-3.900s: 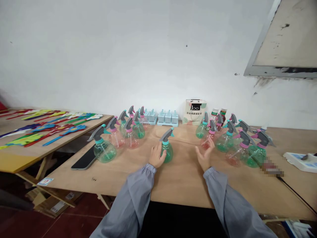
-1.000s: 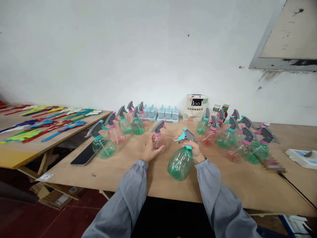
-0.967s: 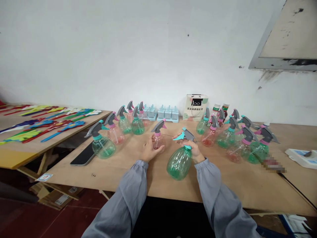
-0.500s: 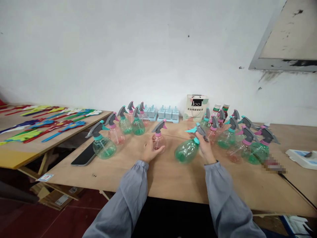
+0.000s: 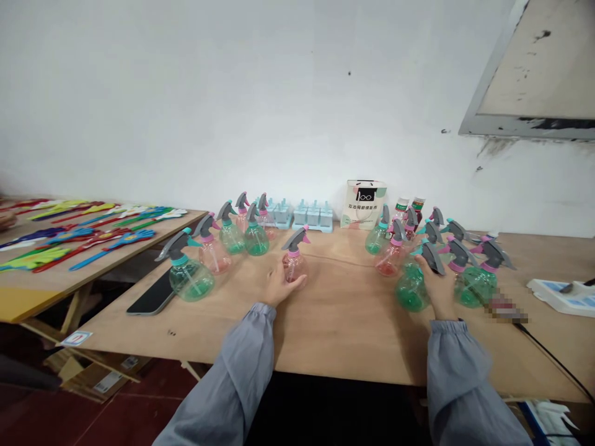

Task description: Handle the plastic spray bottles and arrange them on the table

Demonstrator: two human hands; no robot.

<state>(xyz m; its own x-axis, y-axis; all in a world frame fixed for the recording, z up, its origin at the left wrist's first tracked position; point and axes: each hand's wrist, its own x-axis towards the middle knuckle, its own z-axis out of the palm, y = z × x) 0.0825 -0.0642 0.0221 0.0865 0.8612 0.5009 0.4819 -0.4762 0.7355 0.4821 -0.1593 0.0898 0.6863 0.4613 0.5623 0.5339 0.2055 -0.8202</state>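
Note:
At the middle of the table my left hand [image 5: 280, 285] is curled round the body of a pink spray bottle [image 5: 295, 267], which stands upright with a grey and pink trigger head. My right hand [image 5: 437, 286] grips a green spray bottle [image 5: 412, 291] by its neck, just below the grey head. That bottle is at the front of the right-hand group, beside a pink bottle [image 5: 388, 260] and another green bottle [image 5: 475, 288]. A left-hand group holds several more, among them a green bottle [image 5: 191, 279] and a pink bottle [image 5: 216, 255].
Light blue moulds [image 5: 313, 217] and a paper bag [image 5: 364, 205] stand against the wall. A phone [image 5: 151, 295] lies at left; a white tray [image 5: 562, 297] and a cable [image 5: 548, 353] lie at right. Colourful hand-shaped clappers [image 5: 111, 248] cover the neighbouring table.
My right hand has carried the green spray bottle rightward to the right-hand group, from tilted to nearly upright. My left hand stays on the pink bottle. The view has shifted slightly.

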